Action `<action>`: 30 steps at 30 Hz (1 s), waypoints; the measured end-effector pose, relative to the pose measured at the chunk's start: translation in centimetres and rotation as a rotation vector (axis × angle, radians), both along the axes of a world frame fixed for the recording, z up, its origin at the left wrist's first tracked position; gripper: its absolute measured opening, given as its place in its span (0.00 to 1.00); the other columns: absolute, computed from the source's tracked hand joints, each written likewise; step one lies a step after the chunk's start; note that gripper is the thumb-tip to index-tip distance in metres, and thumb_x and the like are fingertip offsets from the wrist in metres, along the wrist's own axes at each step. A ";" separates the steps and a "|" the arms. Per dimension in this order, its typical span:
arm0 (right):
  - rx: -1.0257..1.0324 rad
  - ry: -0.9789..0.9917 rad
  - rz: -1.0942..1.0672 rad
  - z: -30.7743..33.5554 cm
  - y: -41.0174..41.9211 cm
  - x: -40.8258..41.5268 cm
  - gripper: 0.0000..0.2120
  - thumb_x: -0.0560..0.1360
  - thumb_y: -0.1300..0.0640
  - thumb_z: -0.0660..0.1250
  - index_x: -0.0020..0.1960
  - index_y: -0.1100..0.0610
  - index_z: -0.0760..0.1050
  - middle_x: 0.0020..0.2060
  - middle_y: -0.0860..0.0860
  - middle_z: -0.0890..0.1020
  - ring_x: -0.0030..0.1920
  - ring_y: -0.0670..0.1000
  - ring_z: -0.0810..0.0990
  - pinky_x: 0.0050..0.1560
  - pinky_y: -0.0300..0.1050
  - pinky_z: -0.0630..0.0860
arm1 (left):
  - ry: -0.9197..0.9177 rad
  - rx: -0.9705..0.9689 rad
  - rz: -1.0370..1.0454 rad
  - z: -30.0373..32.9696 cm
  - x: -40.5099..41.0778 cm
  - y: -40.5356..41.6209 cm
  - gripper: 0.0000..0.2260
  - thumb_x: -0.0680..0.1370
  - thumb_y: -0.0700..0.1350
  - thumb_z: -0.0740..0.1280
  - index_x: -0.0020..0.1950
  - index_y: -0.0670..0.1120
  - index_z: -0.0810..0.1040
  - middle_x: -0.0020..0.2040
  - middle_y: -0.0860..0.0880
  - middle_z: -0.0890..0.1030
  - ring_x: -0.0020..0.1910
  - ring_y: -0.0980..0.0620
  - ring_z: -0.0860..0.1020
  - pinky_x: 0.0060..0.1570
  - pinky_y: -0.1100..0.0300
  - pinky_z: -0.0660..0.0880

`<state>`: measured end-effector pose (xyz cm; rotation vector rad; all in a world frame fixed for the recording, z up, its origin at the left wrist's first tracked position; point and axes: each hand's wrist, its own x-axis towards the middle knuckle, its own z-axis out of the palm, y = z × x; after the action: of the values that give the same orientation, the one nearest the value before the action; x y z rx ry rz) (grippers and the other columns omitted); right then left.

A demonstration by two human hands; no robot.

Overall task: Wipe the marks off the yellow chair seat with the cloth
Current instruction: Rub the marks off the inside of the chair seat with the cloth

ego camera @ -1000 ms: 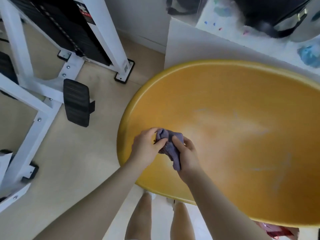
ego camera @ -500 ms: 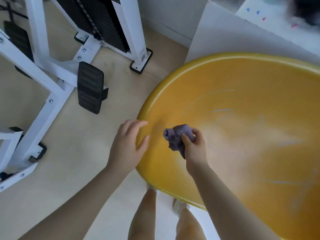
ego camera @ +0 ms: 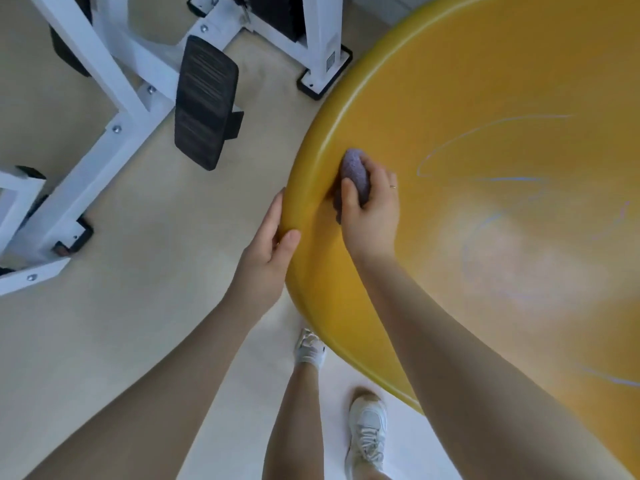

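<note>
The right hand (ego camera: 372,202) is closed around a bunched purple cloth (ego camera: 354,171), pressing it onto the yellow chair seat (ego camera: 467,81) just inside the seat's left edge. The cloth is wadded into a tight lump, not spread flat, which probably lets the fingers bear down harder on a small patch. A ring shows on one finger of this hand.

The left hand (ego camera: 273,244) clasps the seat's left rim, thumb lying on the top of the lip and fingers curled along the outer side and beneath it. It holds nothing else; the grip looks meant to steady the chair so it does not slide or turn under the rubbing.

Thin blue marks (ego camera: 485,133) curve across the middle of the seat, well to the right of the cloth, and more faint streaks sit around a pale, glossy patch toward the seat's right side. Since these lines are untouched, the wiping seems barely begun, and the cloth will need to travel inward from the edge to reach them.

The person stands at the seat's near edge, white shoes (ego camera: 367,431) on the floor (ego camera: 138,237). A white exercise frame (ego camera: 114,109) with a black pedal (ego camera: 204,102) stands off to the left.
</note>
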<state>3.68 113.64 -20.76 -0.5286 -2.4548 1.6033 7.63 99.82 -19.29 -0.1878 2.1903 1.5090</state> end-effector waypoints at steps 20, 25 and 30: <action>0.076 0.291 -0.264 -4.2 0.1 -2.3 0.16 0.69 0.72 0.62 0.54 0.64 0.79 0.51 0.61 0.78 0.51 0.56 0.78 0.47 0.18 0.61 | 0.385 -0.020 -0.045 -4.1 0.3 -0.1 0.19 0.80 0.55 0.52 0.66 0.67 0.46 0.55 0.69 0.64 0.45 0.76 0.70 0.43 0.78 0.68; 0.181 0.384 -0.067 -5.1 -1.6 2.1 0.15 0.67 0.67 0.61 0.52 0.62 0.78 0.48 0.58 0.79 0.49 0.57 0.77 0.49 0.39 0.69 | 0.504 0.076 0.025 -5.7 0.9 -0.2 0.25 0.77 0.54 0.55 0.73 0.60 0.54 0.53 0.76 0.68 0.50 0.77 0.72 0.46 0.81 0.68; 0.096 0.393 0.093 -6.6 -3.7 9.6 0.15 0.68 0.61 0.59 0.51 0.60 0.78 0.47 0.53 0.79 0.51 0.48 0.75 0.53 0.39 0.70 | 0.524 0.157 0.164 -6.2 1.8 1.4 0.21 0.80 0.50 0.54 0.73 0.58 0.56 0.52 0.77 0.66 0.51 0.79 0.70 0.48 0.81 0.66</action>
<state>13.24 109.93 -27.31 -0.0738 -2.2677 1.4469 9.44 101.26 -25.45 0.0957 2.4772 1.9925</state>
